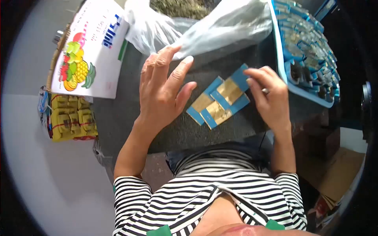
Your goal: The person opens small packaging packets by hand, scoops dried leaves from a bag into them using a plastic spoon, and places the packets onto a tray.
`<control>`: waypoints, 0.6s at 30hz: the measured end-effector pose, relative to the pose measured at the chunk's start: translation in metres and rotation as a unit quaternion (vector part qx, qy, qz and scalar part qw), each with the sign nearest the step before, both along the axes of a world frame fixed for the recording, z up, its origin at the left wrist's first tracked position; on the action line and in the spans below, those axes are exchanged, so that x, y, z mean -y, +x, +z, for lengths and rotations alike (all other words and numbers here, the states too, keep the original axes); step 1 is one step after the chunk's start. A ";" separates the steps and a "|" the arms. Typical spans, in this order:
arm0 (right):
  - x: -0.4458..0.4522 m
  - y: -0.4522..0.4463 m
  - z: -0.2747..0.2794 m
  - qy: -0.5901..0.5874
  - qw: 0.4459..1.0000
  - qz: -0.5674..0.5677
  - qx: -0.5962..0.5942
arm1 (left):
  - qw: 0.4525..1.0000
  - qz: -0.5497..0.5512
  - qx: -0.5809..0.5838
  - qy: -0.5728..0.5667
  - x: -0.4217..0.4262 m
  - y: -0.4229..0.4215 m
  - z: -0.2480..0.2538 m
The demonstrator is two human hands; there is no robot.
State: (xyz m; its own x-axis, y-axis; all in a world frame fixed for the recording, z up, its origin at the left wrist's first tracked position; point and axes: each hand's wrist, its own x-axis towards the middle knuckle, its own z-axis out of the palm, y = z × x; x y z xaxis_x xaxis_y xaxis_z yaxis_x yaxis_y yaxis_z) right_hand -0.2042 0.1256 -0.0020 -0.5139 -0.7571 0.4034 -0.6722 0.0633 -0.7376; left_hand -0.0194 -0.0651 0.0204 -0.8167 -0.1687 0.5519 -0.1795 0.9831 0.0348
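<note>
Three flat packets in blue and gold lie overlapping on the dark table [165, 137]. My right hand [269, 92], with a ring on one finger, pinches the upper corner of the top packet [230, 90] between thumb and fingertips. Beneath it are a lower packet [216, 115] and a left packet [199, 105], both partly covered. To the left of them, my left hand [161, 86] is held palm down with its fingers apart and nothing in it. Its fingertips are at the near edge of a clear plastic bag [224, 33]; whether they touch it I cannot tell.
Dried, brownish-green plant material [181, 8] shows at the bag's opening. A blue-rimmed tray [280, 55] full of small filled packets [305, 39] stands right. A white fruit-printed carton [106, 70] is left, with yellow packages [71, 118] below it. Cardboard [340, 173] lies lower right.
</note>
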 end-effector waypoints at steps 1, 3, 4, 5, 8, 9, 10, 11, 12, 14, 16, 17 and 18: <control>-0.006 0.005 0.003 0.022 0.999 -0.028 0.042 | 0.999 -0.026 -0.015 0.040 -0.009 0.003 -0.005; -0.016 0.006 -0.007 0.047 0.995 -0.073 0.047 | 0.990 -0.071 -0.036 0.113 -0.027 0.004 -0.018; -0.020 0.006 -0.014 0.060 0.994 -0.094 0.021 | 0.987 -0.084 -0.015 0.139 -0.037 0.005 -0.025; -0.021 0.007 -0.018 0.064 0.993 -0.096 0.025 | 0.985 -0.066 0.002 0.161 -0.049 0.004 -0.027; -0.019 0.012 -0.026 0.164 0.969 -0.183 0.001 | 0.978 -0.035 0.050 0.201 -0.078 -0.004 -0.042; -0.018 0.011 -0.031 0.176 0.968 -0.177 -0.013 | 0.976 -0.006 0.065 0.209 -0.083 -0.007 -0.049; -0.017 0.011 -0.033 0.187 0.967 -0.169 -0.028 | 0.973 0.026 0.080 0.216 -0.086 -0.008 -0.056; -0.016 0.011 -0.030 0.198 0.970 -0.137 -0.026 | 0.974 0.035 0.088 0.205 -0.086 -0.009 -0.064; -0.015 0.014 -0.030 0.198 0.970 -0.137 -0.025 | 0.974 0.036 0.088 0.205 -0.085 -0.010 -0.067; -0.012 0.020 -0.030 0.197 0.979 -0.057 -0.001 | 0.980 0.043 0.064 0.183 -0.084 -0.012 -0.071; -0.012 0.024 -0.031 0.182 0.982 -0.039 0.006 | 0.980 0.040 0.061 0.186 -0.082 -0.011 -0.073; -0.012 0.025 -0.034 0.168 0.985 -0.036 0.009 | 0.979 0.034 0.056 0.191 -0.080 -0.011 -0.074; -0.013 0.024 -0.036 0.153 0.987 -0.035 0.012 | 0.980 0.033 0.057 0.190 -0.078 -0.010 -0.077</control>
